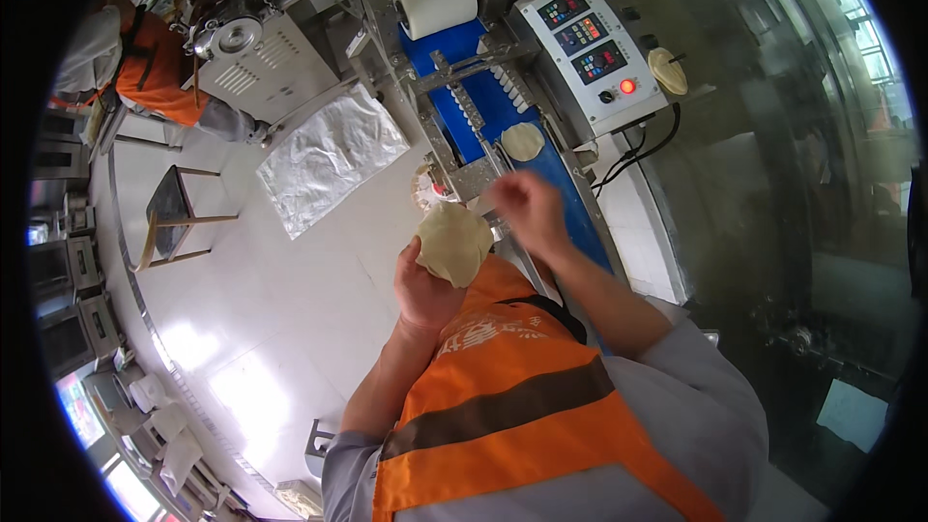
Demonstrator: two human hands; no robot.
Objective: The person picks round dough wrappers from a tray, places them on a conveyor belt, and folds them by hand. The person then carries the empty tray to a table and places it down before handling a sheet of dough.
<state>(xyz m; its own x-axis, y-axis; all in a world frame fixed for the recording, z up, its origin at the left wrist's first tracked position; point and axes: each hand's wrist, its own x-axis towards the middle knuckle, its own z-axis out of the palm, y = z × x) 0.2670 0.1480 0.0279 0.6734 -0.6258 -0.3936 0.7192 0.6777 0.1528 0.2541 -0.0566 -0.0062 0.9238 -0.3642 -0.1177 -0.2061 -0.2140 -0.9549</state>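
Dough round [454, 244] in pale cream sits in your left hand [428, 288], in front of your apron [503, 406] and just left of the machine's frame; its edge looks uneven, and you cannot tell whether more lie beneath. Your left thumb is clamped on its near edge, with the other fingers mostly hidden below. Your right hand [535, 213] is blurred above the near part of the blue belt [570, 203], fingers curled; whether they close on anything, you cannot tell.

A second round [523, 141] lies flat on the belt, just beyond that hand. Past it, a metal crossbar [471, 70] spans the belt, and farther along is a white roller [437, 8]. To the right, the control box [592, 53] stands beside the belt with its red light lit, a black cable [663, 147] looping below. A pale disc [667, 71] hangs at its far side.

To your left, a crinkled silver sheet [333, 157] covers part of the floor, with a chair [169, 213] beyond. Another person [155, 72] in orange is near a vented metal cabinet [275, 63].
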